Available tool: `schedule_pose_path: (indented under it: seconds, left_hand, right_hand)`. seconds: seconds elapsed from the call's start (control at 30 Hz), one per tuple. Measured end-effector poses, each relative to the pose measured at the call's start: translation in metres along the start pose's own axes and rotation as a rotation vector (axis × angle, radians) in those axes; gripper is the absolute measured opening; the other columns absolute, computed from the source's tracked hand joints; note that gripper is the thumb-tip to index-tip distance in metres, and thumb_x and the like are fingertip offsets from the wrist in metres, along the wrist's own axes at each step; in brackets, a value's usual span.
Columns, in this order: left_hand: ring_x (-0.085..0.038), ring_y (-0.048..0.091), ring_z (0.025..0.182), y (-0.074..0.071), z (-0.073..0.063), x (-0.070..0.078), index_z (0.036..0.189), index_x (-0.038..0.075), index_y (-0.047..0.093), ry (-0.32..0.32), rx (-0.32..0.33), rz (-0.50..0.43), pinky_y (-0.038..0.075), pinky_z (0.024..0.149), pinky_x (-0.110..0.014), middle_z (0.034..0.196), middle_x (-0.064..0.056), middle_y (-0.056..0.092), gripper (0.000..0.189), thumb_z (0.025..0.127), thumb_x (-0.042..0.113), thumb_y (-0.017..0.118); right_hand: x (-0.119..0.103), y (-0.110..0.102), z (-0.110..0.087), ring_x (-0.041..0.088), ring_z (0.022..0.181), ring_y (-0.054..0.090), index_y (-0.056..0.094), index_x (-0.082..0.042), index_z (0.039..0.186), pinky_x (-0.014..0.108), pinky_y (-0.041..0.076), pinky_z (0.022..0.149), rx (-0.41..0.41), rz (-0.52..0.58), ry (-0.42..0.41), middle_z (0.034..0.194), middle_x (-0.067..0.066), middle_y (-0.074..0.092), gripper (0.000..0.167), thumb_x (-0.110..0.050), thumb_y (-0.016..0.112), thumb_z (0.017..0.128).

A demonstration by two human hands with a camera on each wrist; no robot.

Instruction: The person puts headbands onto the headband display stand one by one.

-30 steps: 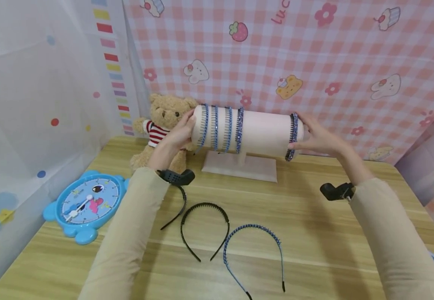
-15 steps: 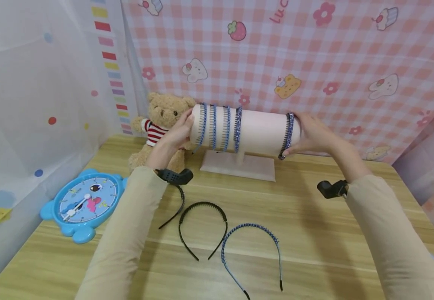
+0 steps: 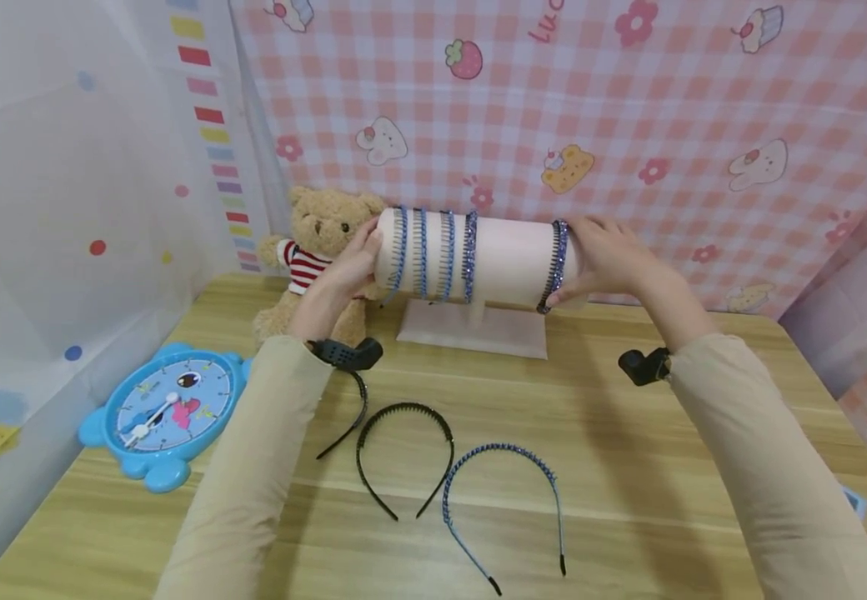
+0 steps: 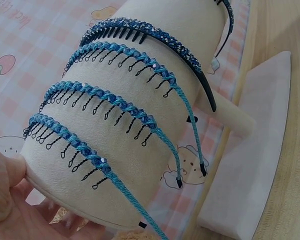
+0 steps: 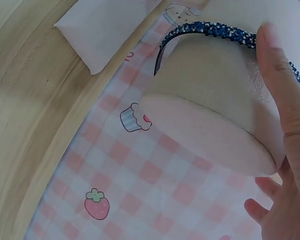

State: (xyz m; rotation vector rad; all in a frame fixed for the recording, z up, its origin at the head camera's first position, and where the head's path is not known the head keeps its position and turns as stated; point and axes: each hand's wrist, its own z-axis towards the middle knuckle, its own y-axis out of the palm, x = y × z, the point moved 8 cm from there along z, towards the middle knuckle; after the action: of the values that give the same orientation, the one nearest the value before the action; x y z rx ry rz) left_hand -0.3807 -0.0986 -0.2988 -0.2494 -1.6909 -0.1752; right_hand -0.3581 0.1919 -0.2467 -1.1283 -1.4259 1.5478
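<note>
A pale padded headband display stand (image 3: 512, 260) has a horizontal roll on a flat base. My left hand (image 3: 349, 263) grips the roll's left end, thumb in front and fingers around the back in the left wrist view. Three blue braided headbands (image 4: 97, 97) with black wire teeth sit on the roll near it, followed by a glittery blue headband (image 3: 470, 258). Toward the right end, my right hand (image 3: 613, 257) holds another glittery blue headband (image 5: 222, 31) across the roll. The right thumb (image 5: 272, 65) presses its sparkling band; the other fingers are partly hidden behind the roll.
In front of the stand lie a blue headband (image 3: 504, 448), a black toothed headband (image 3: 407, 407) and a dark headband (image 3: 362, 408) partly under the left sleeve. A teddy bear (image 3: 321, 229) sits at the back left. A blue toy clock (image 3: 107, 417) lies at left.
My right hand has slid the glittery headband leftward along the roll, away from its right end. The left hand keeps its hold on the roll. The head view has shifted slightly.
</note>
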Motion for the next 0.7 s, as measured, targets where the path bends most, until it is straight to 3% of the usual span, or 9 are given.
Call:
schedule_pose_path:
  seconds: [0.2,0.7]
  left_hand:
    - [-0.025,0.018,0.139,-0.001,-0.001,0.002,0.148,0.024,0.004,0.009,0.004,0.015,0.019,0.113,-0.045,0.153,-0.008,0.014,0.049,0.101,0.028,0.017]
    - [-0.025,0.017,0.139,0.0,0.0,-0.001,0.148,0.025,0.005,0.004,-0.005,0.004,0.019,0.113,-0.046,0.153,-0.006,0.012,0.049,0.101,0.028,0.018]
  right_hand:
    - [-0.012,-0.002,0.006,0.044,0.132,0.023,0.021,-0.002,0.143,0.06,0.016,0.108,0.0,-0.066,-0.028,0.143,0.022,0.032,0.121,-0.066,0.075,0.055]
    - [-0.039,0.002,0.022,0.042,0.136,0.017,0.021,-0.004,0.142,0.058,0.011,0.111,-0.034,-0.09,-0.059,0.146,0.02,0.03,0.119,-0.067,0.073,0.056]
